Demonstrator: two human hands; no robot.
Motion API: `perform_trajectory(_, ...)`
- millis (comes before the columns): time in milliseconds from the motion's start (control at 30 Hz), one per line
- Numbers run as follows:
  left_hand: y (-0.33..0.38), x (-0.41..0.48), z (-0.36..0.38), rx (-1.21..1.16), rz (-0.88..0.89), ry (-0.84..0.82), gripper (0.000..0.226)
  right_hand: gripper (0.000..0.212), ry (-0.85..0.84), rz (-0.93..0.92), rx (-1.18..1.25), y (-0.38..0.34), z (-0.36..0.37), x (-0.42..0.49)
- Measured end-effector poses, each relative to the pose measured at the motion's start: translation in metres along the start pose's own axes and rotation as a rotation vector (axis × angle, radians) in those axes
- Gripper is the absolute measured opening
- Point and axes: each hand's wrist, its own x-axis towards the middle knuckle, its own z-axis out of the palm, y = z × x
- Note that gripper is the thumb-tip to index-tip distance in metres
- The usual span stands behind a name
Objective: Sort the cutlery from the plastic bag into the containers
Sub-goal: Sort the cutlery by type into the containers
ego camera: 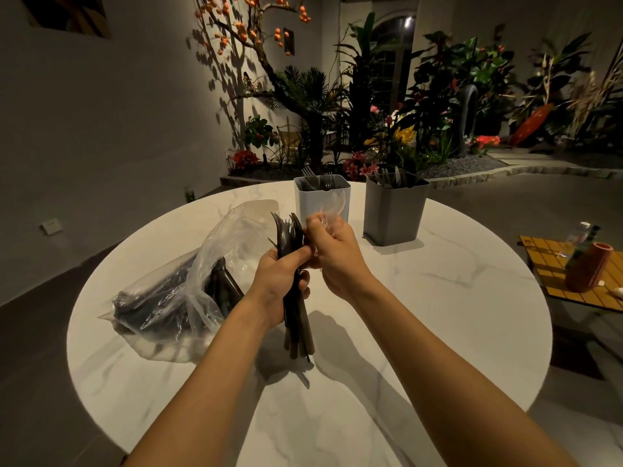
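Cutlery (297, 323), dark and slim, sits bundled in the left hand (278, 284) while the right hand (337, 261) pinches crinkled clear film (332, 207)

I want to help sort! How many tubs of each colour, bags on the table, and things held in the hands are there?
Pale tub: 1
Grey tub: 1
Plastic bag on the table: 1
Bunch of dark cutlery in the left hand: 1
Clear wrapper in the right hand: 1
Total: 5
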Motion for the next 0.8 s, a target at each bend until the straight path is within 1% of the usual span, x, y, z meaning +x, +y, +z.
perform_trajectory(100, -0.004, 0.001, 0.002, 0.0, -0.01, -0.003, 0.017, 0.024, 0.085, 0.008, -0.009, -0.002, -0.002, 0.003)
perform_trajectory(200, -0.007, 0.003, 0.003, 0.014, -0.044, 0.01, 0.02, 0.017, 0.222, 0.009, 0.154, -0.012, -0.009, 0.008)
perform_trajectory(267, -0.01, 0.003, 0.003, 0.019, -0.052, 0.007, 0.025, 0.014, 0.273, 0.014, 0.258, -0.017, -0.013, 0.013)
perform_trajectory(367, -0.01, 0.001, 0.006, 0.03, -0.01, -0.042, 0.024, 0.014, 0.265, 0.037, 0.368, -0.02, -0.014, 0.015)
perform_trajectory(433, -0.01, -0.001, 0.01, 0.052, 0.056, -0.058, 0.018, 0.017, 0.252, 0.048, 0.377, -0.019, -0.013, 0.013)
perform_trajectory(500, -0.01, -0.001, 0.013, 0.1, 0.133, -0.044, 0.012, 0.018, 0.249, 0.05, 0.357, -0.019, -0.011, 0.009)
perform_trajectory(633, -0.01, -0.002, 0.014, 0.134, 0.22, -0.024, 0.007, 0.017, 0.228, 0.053, 0.425, -0.021, -0.008, 0.005)
perform_trajectory(700, -0.009, -0.003, 0.014, 0.116, 0.232, -0.006, 0.009, 0.022, 0.222, 0.058, 0.414, -0.018, -0.006, 0.004)
perform_trajectory(800, -0.008, -0.003, 0.012, 0.081, 0.233, 0.046, 0.011, 0.026, 0.193, 0.064, 0.333, -0.012, -0.001, 0.003)
